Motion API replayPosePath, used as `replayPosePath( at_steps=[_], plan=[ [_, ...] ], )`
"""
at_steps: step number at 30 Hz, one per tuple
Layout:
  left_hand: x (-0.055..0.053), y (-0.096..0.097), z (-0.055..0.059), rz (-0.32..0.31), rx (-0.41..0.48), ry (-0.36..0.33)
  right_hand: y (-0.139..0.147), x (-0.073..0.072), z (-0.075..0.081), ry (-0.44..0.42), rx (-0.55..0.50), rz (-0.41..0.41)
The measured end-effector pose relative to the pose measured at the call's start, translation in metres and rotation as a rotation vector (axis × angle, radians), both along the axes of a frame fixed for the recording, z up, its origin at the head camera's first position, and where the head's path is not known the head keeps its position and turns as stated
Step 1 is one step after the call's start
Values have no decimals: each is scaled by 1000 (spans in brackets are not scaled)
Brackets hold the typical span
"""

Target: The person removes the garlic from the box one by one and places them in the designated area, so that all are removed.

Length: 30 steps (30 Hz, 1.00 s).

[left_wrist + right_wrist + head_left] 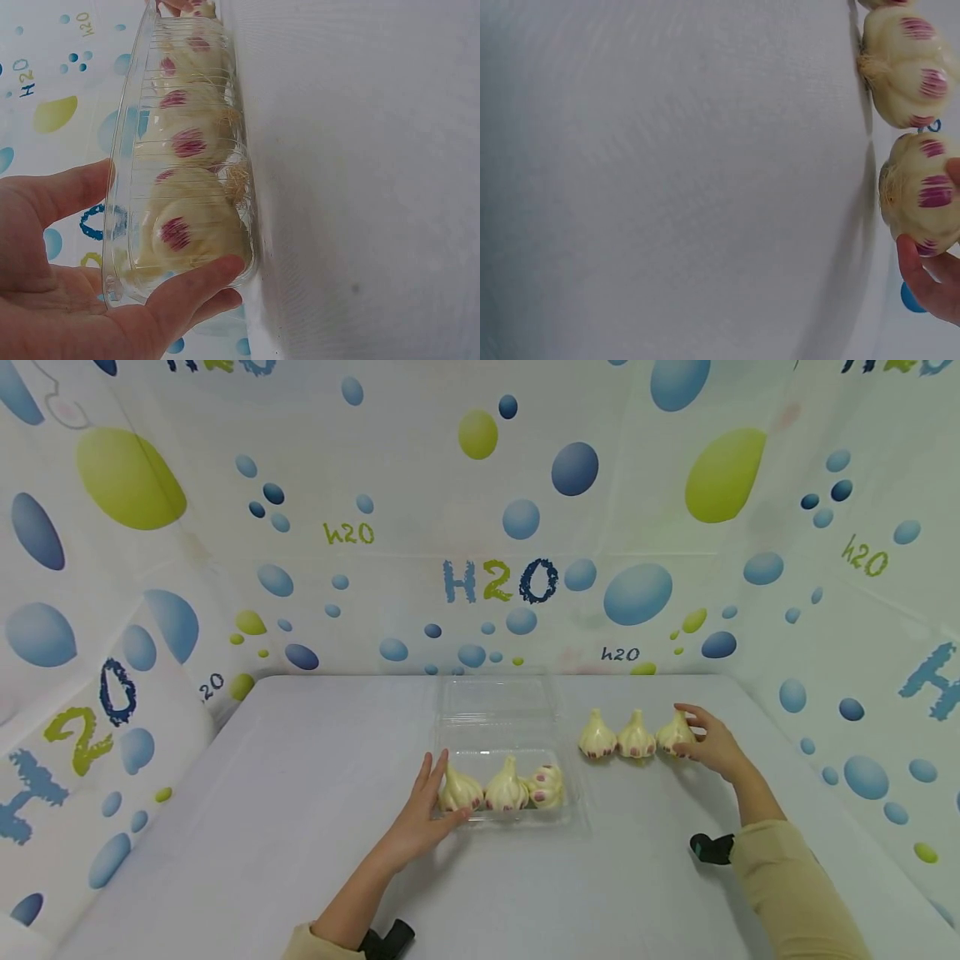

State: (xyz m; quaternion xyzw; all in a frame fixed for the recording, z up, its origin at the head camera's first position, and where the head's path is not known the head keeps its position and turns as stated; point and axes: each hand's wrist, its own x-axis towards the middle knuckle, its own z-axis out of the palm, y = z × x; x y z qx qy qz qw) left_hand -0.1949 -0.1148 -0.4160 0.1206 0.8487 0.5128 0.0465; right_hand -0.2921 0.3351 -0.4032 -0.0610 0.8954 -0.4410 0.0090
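Observation:
A clear plastic clamshell box (495, 822) lies with its lid (495, 700) folded back. Inside sit two upright garlic bulbs (507, 787) and one bulb (546, 787) tipped on its side. My left hand (423, 814) holds the box's left end; in the left wrist view its thumb (199, 289) presses the wall. To the right of the box, three garlic bulbs stand in a row. My right hand (716, 743) grips the rightmost bulb (672, 737), its fingers around the side, with another bulb (637, 737) just left of it. Whether the gripped bulb touches the table is hard to tell.
A white cloth covers the table (322, 760). Behind and at the sides hangs a patterned curtain (405, 460) with blue and green drops. Black wrist devices (711, 849) show beside both sleeves. The leftmost bulb (597, 737) of the row stands near the box's right side.

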Motion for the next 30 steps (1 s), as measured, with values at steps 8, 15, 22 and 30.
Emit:
replayPosePath(
  at_steps=[8, 15, 22, 30],
  plan=[
    [0, 0, 0, 3, 3, -5, -3, -2, -2, -23, -11, -5],
    [1, 1, 0, 4, 3, -1, -5, -3, -2, -33, -4, 1],
    [3, 1, 2, 4, 2, 3, -3, -2, -3, -29, 29, 6],
    [4, 1, 4, -2, 4, 5, -2, -1, 0, -29, 53, -25]
  ],
)
